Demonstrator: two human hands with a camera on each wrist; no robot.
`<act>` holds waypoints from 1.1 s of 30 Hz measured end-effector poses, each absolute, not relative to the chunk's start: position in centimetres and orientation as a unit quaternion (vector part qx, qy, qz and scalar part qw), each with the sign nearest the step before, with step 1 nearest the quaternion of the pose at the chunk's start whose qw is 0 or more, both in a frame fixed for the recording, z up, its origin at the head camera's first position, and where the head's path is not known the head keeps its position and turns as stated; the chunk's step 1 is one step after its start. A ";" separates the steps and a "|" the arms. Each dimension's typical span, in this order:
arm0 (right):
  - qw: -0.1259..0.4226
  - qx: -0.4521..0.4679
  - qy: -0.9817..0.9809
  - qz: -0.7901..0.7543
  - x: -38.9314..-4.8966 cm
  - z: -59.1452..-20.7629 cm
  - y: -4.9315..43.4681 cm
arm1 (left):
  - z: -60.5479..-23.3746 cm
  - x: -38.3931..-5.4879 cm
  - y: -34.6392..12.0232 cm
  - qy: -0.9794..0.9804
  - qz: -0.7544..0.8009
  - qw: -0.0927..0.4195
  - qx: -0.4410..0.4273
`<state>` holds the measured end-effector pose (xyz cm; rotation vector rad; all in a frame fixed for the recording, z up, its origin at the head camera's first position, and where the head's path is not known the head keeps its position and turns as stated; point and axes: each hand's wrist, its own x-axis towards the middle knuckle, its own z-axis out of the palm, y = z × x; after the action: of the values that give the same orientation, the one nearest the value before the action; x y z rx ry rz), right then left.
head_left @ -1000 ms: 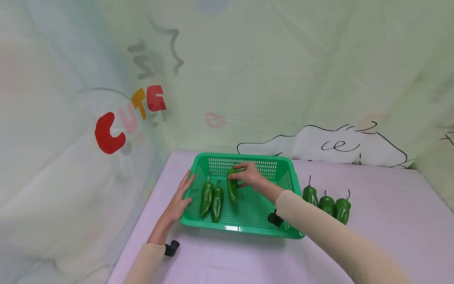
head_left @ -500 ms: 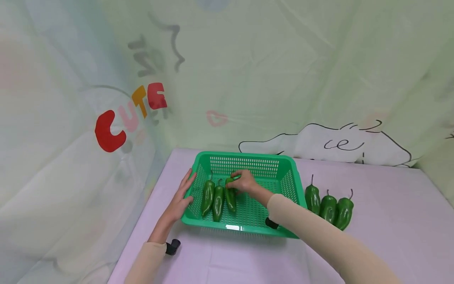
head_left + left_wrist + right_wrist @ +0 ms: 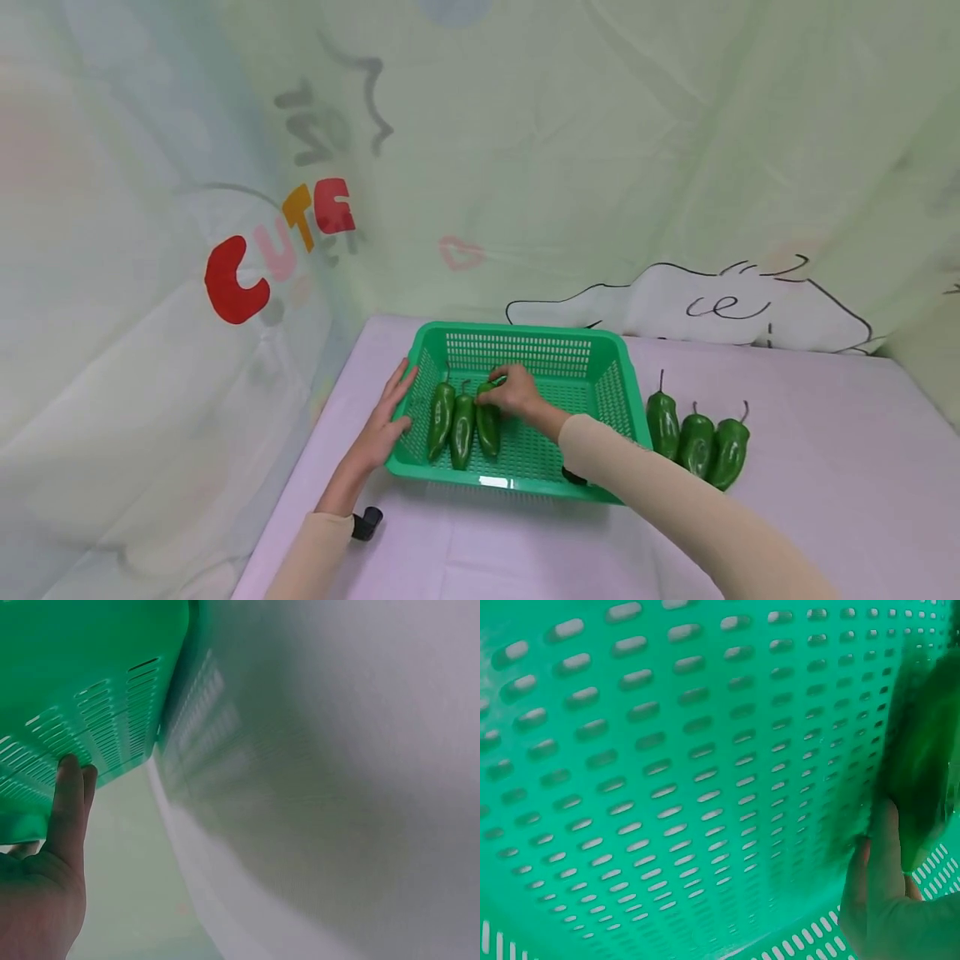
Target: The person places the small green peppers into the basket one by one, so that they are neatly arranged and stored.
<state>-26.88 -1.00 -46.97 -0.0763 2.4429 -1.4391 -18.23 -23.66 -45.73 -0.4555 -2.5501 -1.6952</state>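
A green plastic basket [image 3: 543,487] with slotted walls stands on the table. My left hand [image 3: 378,435] lies along its left side, fingers straight against the wall; the left wrist view has the fingertips touching the slots from outside. Inside the basket, my right hand [image 3: 519,395] pinches a long green pepper [image 3: 488,433] near its stem end. Two more peppers lie to its left, an outer pepper [image 3: 441,425] and a middle pepper [image 3: 462,433], all roughly side by side with stems toward the back. In the right wrist view the pinched pepper [image 3: 922,761] is close over the slotted floor.
Three more green peppers [image 3: 697,442] lie on the pale table cloth [image 3: 817,467] right of the basket, partly behind the right sleeve [image 3: 645,467]. A printed fabric backdrop [image 3: 570,167] rises behind and to the left of the table.
My right hand has brought its pepper down toward the front of the basket and slightly left, nearer the other two. The left hand has stayed at the basket's side.
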 end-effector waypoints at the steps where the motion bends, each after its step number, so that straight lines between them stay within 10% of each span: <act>1: 0.152 -0.026 0.852 -0.501 -26.8 -46.8 -0.9 | -45.7 -18.2 -23.6 -0.824 -0.547 0.022 -0.148; 33: 0.139 -0.092 0.823 -0.543 -24.7 -39.1 11.3 | -48.6 -19.3 -24.4 -0.833 -0.538 0.013 -0.129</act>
<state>-24.72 11.28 -39.07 -0.2648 2.3780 -1.5708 -19.26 -24.38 -48.56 -0.4021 -2.5952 -1.6764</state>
